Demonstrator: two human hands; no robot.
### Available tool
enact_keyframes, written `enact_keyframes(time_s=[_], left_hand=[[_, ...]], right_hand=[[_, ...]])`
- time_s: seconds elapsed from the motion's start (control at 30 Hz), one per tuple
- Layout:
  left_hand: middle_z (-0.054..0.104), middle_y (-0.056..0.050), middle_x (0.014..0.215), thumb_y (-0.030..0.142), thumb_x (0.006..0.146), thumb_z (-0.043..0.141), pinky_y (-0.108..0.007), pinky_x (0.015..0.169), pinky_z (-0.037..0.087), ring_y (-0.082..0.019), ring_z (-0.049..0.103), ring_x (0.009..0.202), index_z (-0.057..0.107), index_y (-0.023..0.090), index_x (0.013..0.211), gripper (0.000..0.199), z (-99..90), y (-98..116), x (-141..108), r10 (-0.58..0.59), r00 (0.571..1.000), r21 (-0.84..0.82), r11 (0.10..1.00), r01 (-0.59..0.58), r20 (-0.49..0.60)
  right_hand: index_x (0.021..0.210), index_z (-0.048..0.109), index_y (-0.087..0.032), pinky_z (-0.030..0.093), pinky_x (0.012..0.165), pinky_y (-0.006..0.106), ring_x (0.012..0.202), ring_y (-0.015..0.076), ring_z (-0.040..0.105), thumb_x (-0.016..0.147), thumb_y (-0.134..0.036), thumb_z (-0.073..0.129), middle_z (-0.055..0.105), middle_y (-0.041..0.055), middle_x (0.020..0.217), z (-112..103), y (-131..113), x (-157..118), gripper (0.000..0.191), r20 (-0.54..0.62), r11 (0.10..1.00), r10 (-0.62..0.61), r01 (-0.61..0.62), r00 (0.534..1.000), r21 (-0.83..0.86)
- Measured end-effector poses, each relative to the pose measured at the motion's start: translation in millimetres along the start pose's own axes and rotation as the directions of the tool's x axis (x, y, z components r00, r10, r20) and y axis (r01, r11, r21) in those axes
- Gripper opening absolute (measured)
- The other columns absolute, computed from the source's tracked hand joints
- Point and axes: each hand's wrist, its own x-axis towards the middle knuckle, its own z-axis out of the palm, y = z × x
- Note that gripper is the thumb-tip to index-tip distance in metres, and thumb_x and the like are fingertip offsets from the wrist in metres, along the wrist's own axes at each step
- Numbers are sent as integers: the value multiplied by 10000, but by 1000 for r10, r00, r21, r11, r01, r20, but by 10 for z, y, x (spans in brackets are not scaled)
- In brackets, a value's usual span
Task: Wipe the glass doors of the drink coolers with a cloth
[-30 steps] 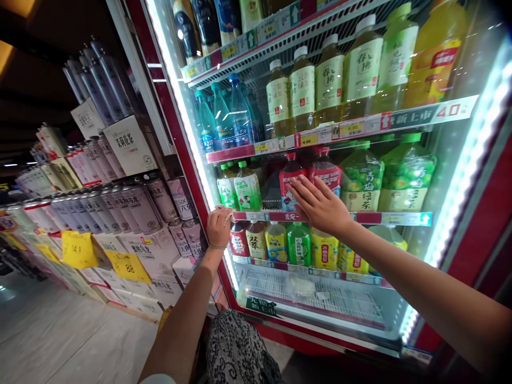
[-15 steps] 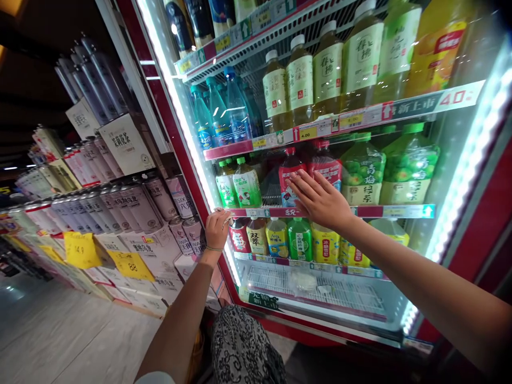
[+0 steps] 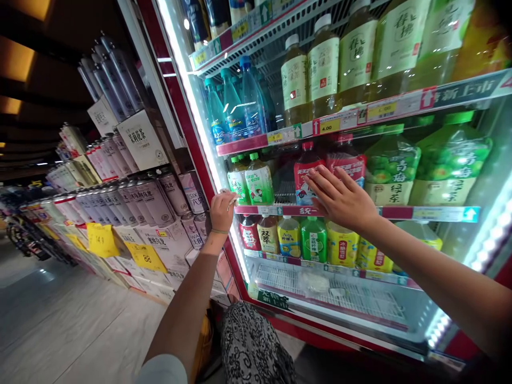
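Observation:
My right hand (image 3: 342, 196) is spread with fingers apart, nearest to a red-labelled bottle (image 3: 303, 181) on a middle shelf of a lit drinks fridge. Nothing is held in it. Over at the fridge's left frame, my left hand (image 3: 222, 212) has its fingers curled together beside the green-capped bottles (image 3: 259, 184); what they hold, if anything, is too small to make out. Smaller bottles, among them a green one (image 3: 314, 240), stand on the shelf below. A label strip (image 3: 424, 213) runs along the shelf edge behind my right hand.
Stacked cans (image 3: 132, 200) and cartons with yellow price signs (image 3: 103, 240) stand to the left. The upper fridge shelf holds tall tea bottles (image 3: 323, 66). A wire rack (image 3: 360, 296) lies at the fridge bottom. My patterned clothing (image 3: 256, 341) shows below.
The view has shifted, so the fridge and stacked goods appear farther right. My left hand sits slightly higher against the fridge frame; my right hand stays spread near the red-labelled bottle.

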Motion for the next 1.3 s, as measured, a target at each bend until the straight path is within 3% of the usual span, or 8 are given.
enact_keyframes(time_s=[0.17, 0.4, 0.67, 0.77, 0.9, 1.03, 1.17, 1.3], left_hand=[[731, -86, 998, 256, 1009, 551, -415, 971, 538, -231, 663, 1024, 751, 216, 1050, 208, -115, 34, -568, -17, 1000, 9, 1000, 17, 3], [717, -80, 1122, 273, 1000, 586, -442, 1053, 481, -244, 632, 1123, 728, 242, 1156, 214, -11, -4, 266, -51, 998, 5, 999, 51, -47], [716, -61, 954, 263, 994, 607, -387, 902, 518, -221, 653, 942, 738, 247, 1089, 162, 252, 765, -309, 75, 997, -100, 992, -75, -12], [702, -75, 985, 281, 1007, 584, -414, 939, 505, -235, 643, 988, 734, 240, 1134, 200, 266, 753, -81, 52, 998, -106, 993, -54, -25], [692, -84, 1030, 303, 1001, 601, -432, 961, 502, -246, 631, 1035, 725, 225, 1126, 193, 385, 933, 215, -108, 977, -60, 993, 99, -186], [703, -66, 991, 243, 986, 616, -410, 934, 518, -239, 645, 996, 726, 250, 1136, 186, 502, 1351, 40, 135, 991, -160, 978, -135, -12], [702, -58, 988, 222, 976, 632, -390, 932, 518, -233, 638, 994, 716, 243, 1157, 200, 484, 1445, 146, 278, 960, -203, 939, -278, -30], [681, -76, 985, 250, 995, 603, -421, 929, 505, -244, 618, 996, 715, 218, 1126, 176, 511, 1517, 414, 30, 983, -160, 985, -60, -183]], right_hand=[[1671, 84, -253, 259, 1303, 594, 1583, 310, 278, 1049, -302, 483, 229, 61, 1714, -2, 5, -1, 741, 11, 1000, 2, -2, 1000, 13], [1672, 79, -258, 230, 1316, 590, 1585, 310, 275, 1044, -302, 482, 216, 55, 1721, 18, 5, -13, 748, 10, 1000, 13, -13, 1000, 18], [1671, 49, -213, 253, 1314, 572, 1591, 303, 250, 1042, -289, 509, 218, 86, 1710, -18, -3, -4, 783, 25, 997, -19, 21, 1000, -69], [1670, 33, -211, 253, 1316, 564, 1594, 297, 243, 1044, -287, 508, 215, 85, 1710, -25, 0, -7, 790, 36, 997, -18, 20, 999, -71], [1667, 0, -226, 255, 1316, 560, 1593, 293, 249, 1047, -296, 504, 218, 76, 1711, -20, 10, 7, 802, 54, 997, -16, 20, 998, -72], [1663, -37, -247, 285, 1306, 545, 1582, 293, 287, 1044, -276, 502, 257, 73, 1705, -142, 14, 30, 822, 78, 997, -33, 38, 996, -69], [1669, -2, -243, 321, 1297, 494, 1547, 275, 372, 1034, -251, 509, 347, 71, 1677, -441, 84, -116, 815, 140, 989, -90, 105, 986, -103], [1671, 74, -290, 341, 1285, 489, 1513, 270, 434, 1018, -261, 548, 384, 38, 1662, -714, 332, -455, 807, 108, 980, -72, 91, 992, -178]])
